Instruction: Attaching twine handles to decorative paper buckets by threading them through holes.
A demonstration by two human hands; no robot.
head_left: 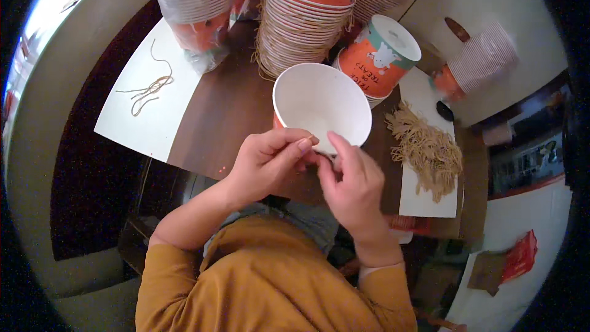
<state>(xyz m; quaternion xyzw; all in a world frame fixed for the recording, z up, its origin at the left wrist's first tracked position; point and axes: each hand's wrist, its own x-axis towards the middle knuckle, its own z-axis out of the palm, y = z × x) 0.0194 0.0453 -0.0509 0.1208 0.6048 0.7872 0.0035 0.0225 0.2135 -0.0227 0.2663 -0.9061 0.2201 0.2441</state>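
A paper bucket, white inside with a bit of orange outside, stands with its mouth tilted toward me. At its near rim my left hand is closed in a pinch, thumb against index finger, around something small and thin that I cannot make out. Close beside it, my right hand is curled, with the index finger raised near the rim and the thumb bent in. Whatever lies between its fingers is too small and blurred to name. Both hands nearly meet in front of the bucket, hiding part of its near side.
Behind the bucket rises a tall stack of orange paper buckets, with plastic-wrapped stacks to its left. Upside-down printed buckets stand at right. A heap of tan twine lies on white board; loose twine strands lie at left.
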